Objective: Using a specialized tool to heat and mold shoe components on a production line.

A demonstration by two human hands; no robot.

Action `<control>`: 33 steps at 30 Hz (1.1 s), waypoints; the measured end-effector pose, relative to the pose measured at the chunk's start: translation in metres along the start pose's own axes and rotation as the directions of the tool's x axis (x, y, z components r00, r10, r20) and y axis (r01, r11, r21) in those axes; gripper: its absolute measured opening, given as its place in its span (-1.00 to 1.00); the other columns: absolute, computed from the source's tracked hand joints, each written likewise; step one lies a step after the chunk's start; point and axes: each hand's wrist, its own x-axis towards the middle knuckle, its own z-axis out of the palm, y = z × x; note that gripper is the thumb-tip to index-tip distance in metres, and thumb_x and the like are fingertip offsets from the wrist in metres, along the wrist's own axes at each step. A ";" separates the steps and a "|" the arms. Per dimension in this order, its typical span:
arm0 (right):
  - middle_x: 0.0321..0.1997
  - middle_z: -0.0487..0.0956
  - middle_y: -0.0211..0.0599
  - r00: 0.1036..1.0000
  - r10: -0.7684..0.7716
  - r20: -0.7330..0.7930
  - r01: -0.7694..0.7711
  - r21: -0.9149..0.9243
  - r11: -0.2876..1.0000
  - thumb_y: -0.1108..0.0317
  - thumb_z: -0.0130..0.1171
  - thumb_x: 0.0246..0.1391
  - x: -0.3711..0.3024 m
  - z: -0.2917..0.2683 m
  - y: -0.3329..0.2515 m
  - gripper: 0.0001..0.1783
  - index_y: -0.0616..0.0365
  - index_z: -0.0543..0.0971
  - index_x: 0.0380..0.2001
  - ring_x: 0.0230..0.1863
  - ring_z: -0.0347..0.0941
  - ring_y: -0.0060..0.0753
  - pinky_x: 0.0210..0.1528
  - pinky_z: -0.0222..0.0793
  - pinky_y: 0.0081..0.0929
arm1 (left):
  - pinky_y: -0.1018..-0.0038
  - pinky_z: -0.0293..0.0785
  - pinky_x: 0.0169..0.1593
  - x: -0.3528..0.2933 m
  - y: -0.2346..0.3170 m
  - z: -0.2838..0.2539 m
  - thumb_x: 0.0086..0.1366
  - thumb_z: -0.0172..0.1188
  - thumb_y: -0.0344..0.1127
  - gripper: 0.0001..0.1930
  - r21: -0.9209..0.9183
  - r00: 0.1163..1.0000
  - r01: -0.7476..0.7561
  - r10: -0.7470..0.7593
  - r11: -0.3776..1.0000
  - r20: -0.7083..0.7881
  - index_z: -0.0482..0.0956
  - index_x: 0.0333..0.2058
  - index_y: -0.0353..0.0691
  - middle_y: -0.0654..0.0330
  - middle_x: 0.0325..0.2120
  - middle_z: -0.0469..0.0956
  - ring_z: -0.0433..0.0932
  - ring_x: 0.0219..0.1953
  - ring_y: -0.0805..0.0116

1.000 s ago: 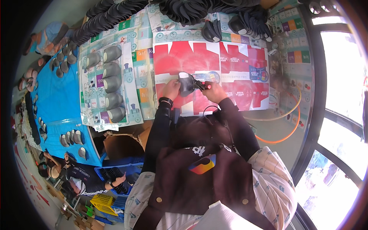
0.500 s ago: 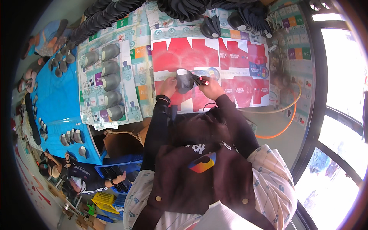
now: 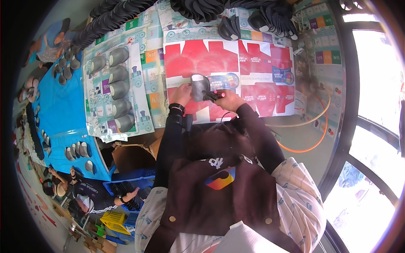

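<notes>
Head view shows the dark grey curved piece point(image 3: 200, 87) over a red-and-white sheet point(image 3: 198, 59), between the hands, its long axis running roughly away from the body; the left hand point(image 3: 181, 95), nearer, pinches its left edge, while the right hand point(image 3: 229, 101) grips a black tool point(image 3: 209, 96) pointing at its lower right side (whether touching, I cannot tell).

From here I see the left arm point(image 3: 169, 135) and the right arm point(image 3: 258, 130) stretched forward and slanting inward, the left grip point(image 3: 182, 94) bare and pinched toward the middle, the right grip point(image 3: 228, 101) curled in firmly opposite it, the two apart.
</notes>
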 end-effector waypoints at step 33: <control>-0.52 0.63 -0.02 0.976 0.048 -0.212 0.005 0.240 0.971 0.28 0.12 -0.04 0.032 -0.006 0.001 -0.70 0.28 0.59 -0.29 -0.52 0.63 -0.13 -0.37 0.56 -0.18 | 0.47 0.57 -0.28 0.009 0.002 0.002 0.30 0.36 -0.21 -0.56 0.160 0.993 -0.103 0.111 0.982 -0.045 0.52 0.06 -0.31 0.15 -0.25 0.66 0.64 -0.29 0.42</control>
